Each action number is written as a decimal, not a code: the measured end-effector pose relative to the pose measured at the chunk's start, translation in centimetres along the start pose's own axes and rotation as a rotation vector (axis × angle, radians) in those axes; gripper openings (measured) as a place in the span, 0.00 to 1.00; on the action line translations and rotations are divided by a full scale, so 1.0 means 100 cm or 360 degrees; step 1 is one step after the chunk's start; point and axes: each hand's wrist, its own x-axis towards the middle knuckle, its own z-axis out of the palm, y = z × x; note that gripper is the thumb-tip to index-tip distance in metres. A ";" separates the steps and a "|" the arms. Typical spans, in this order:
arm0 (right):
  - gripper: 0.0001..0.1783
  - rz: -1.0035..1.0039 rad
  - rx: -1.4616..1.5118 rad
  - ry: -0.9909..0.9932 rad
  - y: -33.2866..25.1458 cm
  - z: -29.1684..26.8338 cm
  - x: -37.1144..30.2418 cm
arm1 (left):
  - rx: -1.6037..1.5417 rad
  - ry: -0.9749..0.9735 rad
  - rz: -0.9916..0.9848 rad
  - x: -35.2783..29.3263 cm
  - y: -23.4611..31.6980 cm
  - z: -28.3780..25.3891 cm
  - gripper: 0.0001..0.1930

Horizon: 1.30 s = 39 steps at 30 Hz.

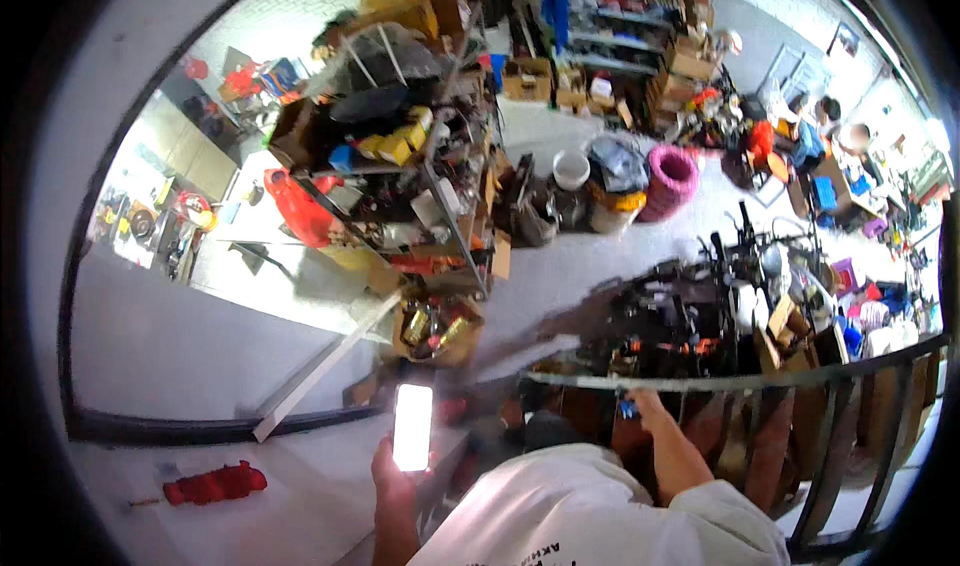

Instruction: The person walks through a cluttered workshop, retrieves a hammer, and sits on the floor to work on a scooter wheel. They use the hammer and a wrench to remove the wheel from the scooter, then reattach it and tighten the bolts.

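Near the lower middle of the view, left of my pale shirt (590, 511), my left hand (395, 479) is closed around the lower end of a phone (412, 426), thumb side on its left edge, fingertips just showing on its right. The phone's long axis runs nearly upright, its top pointing away from me and leaning slightly right; its lit screen faces me. Beyond it sits an open box (438, 332) of mixed items. To the right, my right hand (648, 407) is at the railing (760, 383), just beside a small blue thing (627, 408); I cannot tell how far its fingers are curled or whether they hold anything. Glare whites out the screen, the phone hides most of my left fingers, and the lower edge cuts off my left forearm.
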 end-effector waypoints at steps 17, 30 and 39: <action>0.08 -0.0040 0.0580 0.0153 0.052 0.005 0.151 | 0.0023 -0.0281 0.0100 0.228 -0.041 0.043 0.29; 0.06 -0.0574 0.0802 0.0104 0.120 0.004 0.223 | 0.0037 -0.0036 0.0210 0.237 -0.042 0.017 0.27; 0.09 -0.1097 0.1981 -0.0415 -0.153 -0.062 0.110 | 0.0284 -0.0136 0.0238 0.293 -0.020 0.112 0.28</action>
